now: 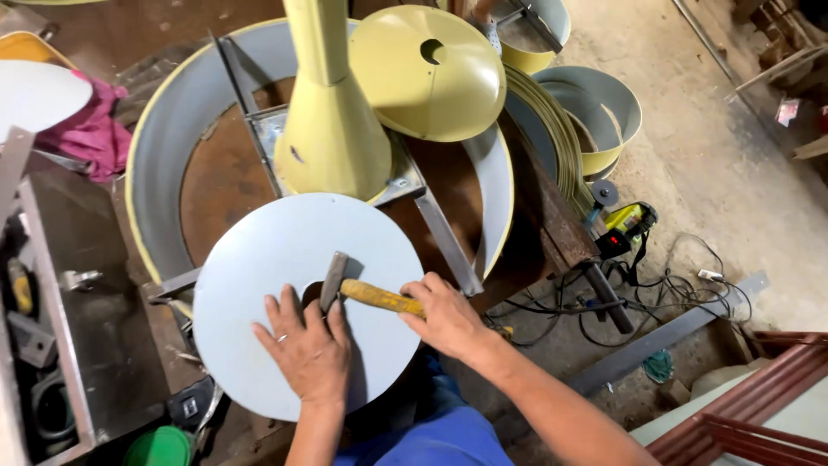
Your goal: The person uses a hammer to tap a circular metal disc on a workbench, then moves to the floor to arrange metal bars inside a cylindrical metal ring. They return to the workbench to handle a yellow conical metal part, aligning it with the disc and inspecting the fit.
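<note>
**Hammer on a sheet-metal disc**

The left hand (pixel 306 349) lies flat, fingers spread, pinning the grey disc (pixel 259 276) at six o'clock. The right hand (pixel 444 315) fingers wrap the hammer (pixel 362 293) handle. The thin disc looks stiff, light and sharp-edged; best held by flat pressure.

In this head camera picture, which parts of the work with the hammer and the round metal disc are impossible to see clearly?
- Centre hole of the pale grey round metal disc: head view, mostly covered by the left hand and the dark steel hammer head.
- Yellow wooden hammer handle: its end is hidden inside the right hand.
- Support under the disc: hidden by the disc itself.
- Tall yellow metal cone: top cut off by the upper edge.
</note>
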